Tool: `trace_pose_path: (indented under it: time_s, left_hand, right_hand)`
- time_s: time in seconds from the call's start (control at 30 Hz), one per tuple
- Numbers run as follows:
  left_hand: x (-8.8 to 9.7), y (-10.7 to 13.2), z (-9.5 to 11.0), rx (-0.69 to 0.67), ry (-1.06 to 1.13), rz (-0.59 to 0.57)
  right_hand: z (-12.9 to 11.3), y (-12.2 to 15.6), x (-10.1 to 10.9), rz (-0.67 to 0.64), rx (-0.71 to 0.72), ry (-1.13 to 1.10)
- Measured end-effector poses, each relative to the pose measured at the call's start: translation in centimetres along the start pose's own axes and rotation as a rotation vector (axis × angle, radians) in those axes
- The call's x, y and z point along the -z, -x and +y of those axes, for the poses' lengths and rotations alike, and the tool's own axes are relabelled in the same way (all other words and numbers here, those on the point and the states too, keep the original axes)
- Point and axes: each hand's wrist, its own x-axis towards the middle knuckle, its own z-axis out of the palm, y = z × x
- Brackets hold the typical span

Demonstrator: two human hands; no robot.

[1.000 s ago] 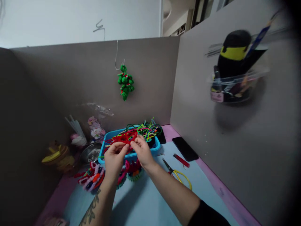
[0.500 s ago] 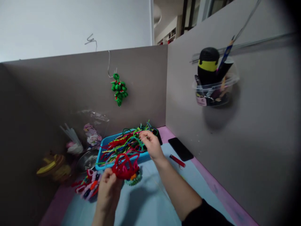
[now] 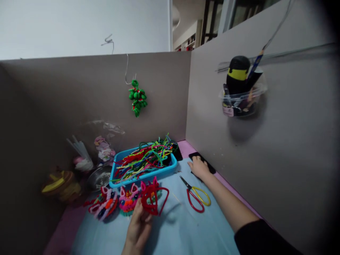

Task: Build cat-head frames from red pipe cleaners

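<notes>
My left hand (image 3: 138, 223) is closed on a red fuzzy pipe-cleaner piece (image 3: 152, 203), bent into loops with small pointed ears, held low in front of the tray. Part of a green-and-orange item shows behind its loops. My right hand (image 3: 199, 167) lies with its fingers stretched out over a black phone (image 3: 210, 167) by the right wall and holds nothing I can see. Scissors (image 3: 195, 194) with one red and one yellow handle lie spread on the blue mat between my hands.
A blue tray (image 3: 159, 175) full of coloured pipe cleaners stands at the back. Two colourful eared pipe-cleaner figures (image 3: 129, 202) sit left of my left hand, near a metal bowl (image 3: 99, 177). Grey walls close off the back and sides; a plastic cup of tools (image 3: 240, 102) hangs on the right wall.
My right hand has moved from above the tray to the phone on the right. My left hand has shifted right with the red piece, which has turned. The scissors now show fully.
</notes>
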Motion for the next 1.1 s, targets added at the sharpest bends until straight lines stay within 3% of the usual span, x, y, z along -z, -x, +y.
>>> trace_pose_path:
  time_s: [0.17, 0.3, 0.4, 0.47, 0.53, 0.67, 0.77, 0.83, 1.1]
  left_hand:
    - [0.3, -0.3, 0.3, -0.023, 0.023, -0.019]
    - [0.2, -0.4, 0.7, -0.048, 0.031, 0.005]
    - [0.1, -0.4, 0.9, -0.058, 0.065, 0.018]
    - [0.0, -0.4, 0.8, -0.058, 0.069, 0.005]
    - [0.0, -0.4, 0.7, -0.052, 0.058, -0.019]
    - [0.2, -0.5, 0.6, -0.038, 0.022, -0.037]
    - [0.5, -0.7, 0.7, -0.041, 0.008, -0.015]
    - [0.7, -0.8, 0.7, -0.046, -0.009, -0.005]
    - [0.9, -0.8, 1.1, -0.008, 0.047, 0.034]
  right_hand:
    - [0.5, 0.4, 0.2, 0.031, 0.004, -0.031]
    - [-1.0, 3.1, 1.5, 0.101, 0.062, -0.113]
    - [-3.9, 7.3, 2.8, 0.154, 0.339, -0.511]
    - [-6.0, 10.3, 3.2, 0.072, 0.520, -0.694]
    - [-7.9, 12.8, 3.0, -0.015, 0.614, -0.759]
    - [-9.6, 15.3, 0.4, -0.173, 0.660, -0.635]
    - [-9.7, 15.4, -1.4, -0.322, 0.827, -0.436]
    - [-9.7, 15.2, -2.0, -0.348, 0.863, -0.369]
    - [-10.0, 14.8, -1.9, -0.381, 0.780, -0.341]
